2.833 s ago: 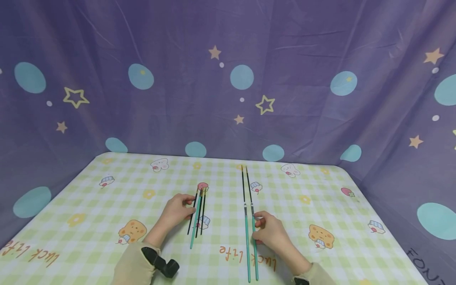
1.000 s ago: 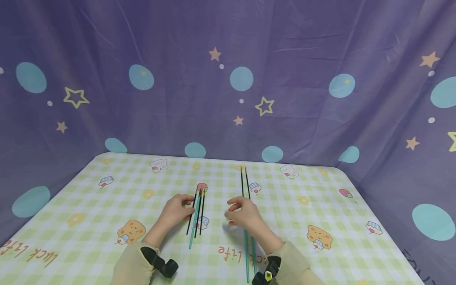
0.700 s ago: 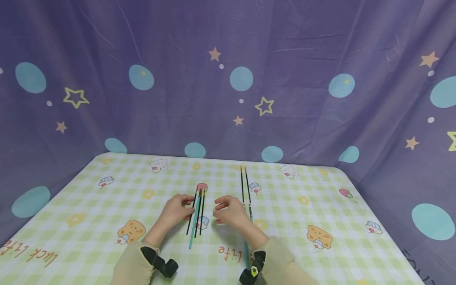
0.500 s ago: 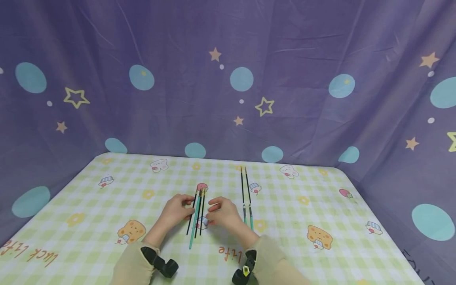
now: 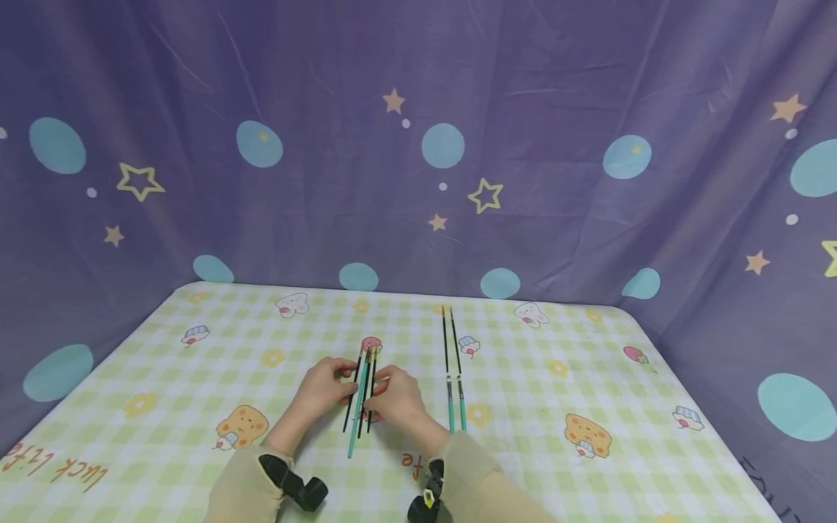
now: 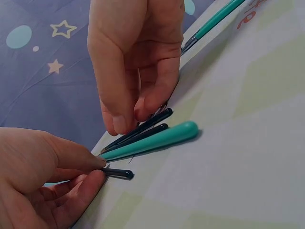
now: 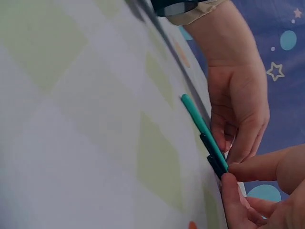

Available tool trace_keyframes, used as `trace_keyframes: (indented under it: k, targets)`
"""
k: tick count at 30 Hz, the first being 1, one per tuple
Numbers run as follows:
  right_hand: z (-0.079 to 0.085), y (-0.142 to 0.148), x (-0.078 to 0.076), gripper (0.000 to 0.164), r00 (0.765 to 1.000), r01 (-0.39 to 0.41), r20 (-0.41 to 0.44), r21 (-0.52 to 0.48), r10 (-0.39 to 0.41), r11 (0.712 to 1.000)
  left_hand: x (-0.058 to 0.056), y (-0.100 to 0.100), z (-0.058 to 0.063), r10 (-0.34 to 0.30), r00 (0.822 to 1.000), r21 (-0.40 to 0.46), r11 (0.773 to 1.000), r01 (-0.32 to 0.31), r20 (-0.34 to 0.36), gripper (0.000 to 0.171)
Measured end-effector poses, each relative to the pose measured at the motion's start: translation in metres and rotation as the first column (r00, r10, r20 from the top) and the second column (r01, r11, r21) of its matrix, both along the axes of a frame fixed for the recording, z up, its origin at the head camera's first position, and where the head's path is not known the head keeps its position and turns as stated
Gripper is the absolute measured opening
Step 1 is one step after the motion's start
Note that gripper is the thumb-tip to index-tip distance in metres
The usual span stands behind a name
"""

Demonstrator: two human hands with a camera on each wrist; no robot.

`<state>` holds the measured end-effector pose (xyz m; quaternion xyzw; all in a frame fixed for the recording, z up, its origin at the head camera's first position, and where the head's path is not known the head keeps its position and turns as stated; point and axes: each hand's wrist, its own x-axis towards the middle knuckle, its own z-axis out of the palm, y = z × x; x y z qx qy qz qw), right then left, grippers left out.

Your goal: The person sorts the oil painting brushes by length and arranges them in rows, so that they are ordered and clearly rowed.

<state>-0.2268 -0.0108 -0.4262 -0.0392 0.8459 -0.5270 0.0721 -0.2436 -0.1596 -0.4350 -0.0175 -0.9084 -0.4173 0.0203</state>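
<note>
A small group of paintbrushes lies on the table in the head view, one teal paintbrush [image 5: 354, 439] among several thin black ones, bristles pointing away. From the left, my left hand [image 5: 323, 392] pinches the outermost black paintbrush [image 5: 349, 414] between thumb and fingers; in the left wrist view its dark handle end [image 6: 119, 173] pokes out past the fingertips. My right hand [image 5: 397, 396] has come in at the group's other side, thumb and fingertips pinching the rightmost black paintbrush [image 5: 369, 423]. The fingers partly hide the handles there.
Right of the group, two black paintbrushes [image 5: 446, 345] lie side by side, with two teal paintbrushes [image 5: 450, 407] in line nearer; the right forearm covers their lower ends. The table has a green-checked cloth [image 5: 523, 392]. A purple curtain [image 5: 556, 218] hangs behind it.
My right hand has left the teal paintbrush on the right and moved left to the group, where its fingers now close on a black paintbrush. The left hand has stayed put.
</note>
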Motion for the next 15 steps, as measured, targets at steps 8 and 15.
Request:
trace_keyframes:
  k: [8,15]
  targets:
    - [0.004,-0.002,0.004,0.040,0.998,0.006,-0.057,0.171,0.004,0.985,0.000,0.000,0.001,-0.002,1.000,-0.015,1.000,0.002,-0.016,0.038]
    - [0.011,-0.003,0.006,0.040,0.993,0.004,-0.108,0.350,0.036,0.937,0.000,0.000,-0.001,-0.002,1.000,0.026,1.000,0.002,0.001,0.038]
